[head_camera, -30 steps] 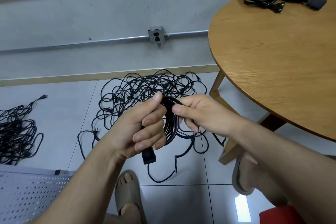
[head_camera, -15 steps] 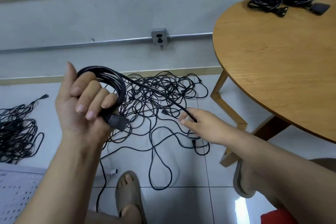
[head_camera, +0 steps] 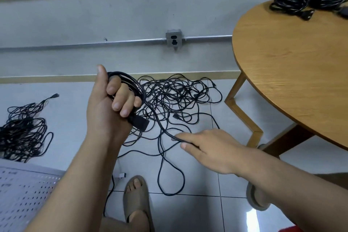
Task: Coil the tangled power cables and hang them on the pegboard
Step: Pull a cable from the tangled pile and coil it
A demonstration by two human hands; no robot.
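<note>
Two hands working: my left hand (head_camera: 111,107) grips the coil (head_camera: 131,82), plug (head_camera: 139,123) jutting out beneath, above the tangle (head_camera: 180,100) on the floor (head_camera: 67,118); my right hand (head_camera: 212,149) pinches the coil's loose strand (head_camera: 162,127) lower, near the table (head_camera: 282,73).

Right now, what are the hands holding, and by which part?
The left hand grips the black power cable by its coiled loops, near the plug; the right hand pinches the same cable's loose run.
</note>
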